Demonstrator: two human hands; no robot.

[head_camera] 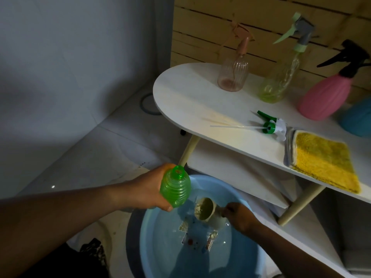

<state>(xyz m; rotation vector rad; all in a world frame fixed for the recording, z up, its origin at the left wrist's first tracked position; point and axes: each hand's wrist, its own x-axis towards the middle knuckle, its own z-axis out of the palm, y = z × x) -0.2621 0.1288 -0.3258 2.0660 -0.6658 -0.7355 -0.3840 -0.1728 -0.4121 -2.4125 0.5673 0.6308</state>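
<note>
My left hand (147,190) grips a green ribbed plastic bottle (176,189) with its open neck pointing up, held over the far rim of a light blue basin (152,243) that holds water. My right hand (240,216) holds the handle of a pale cup (207,212), tipped on its side just above the water, its mouth facing the bottle. The bottle's green and white spray head (274,127), with its long dip tube, lies on the white table (190,97).
On the table stand a clear pink spray bottle (233,74), a yellow-green one (281,83), a pink one with a black trigger (326,95) and part of a blue one (359,119). A folded yellow cloth (323,161) lies near the edge. A lower shelf (230,173) sits underneath.
</note>
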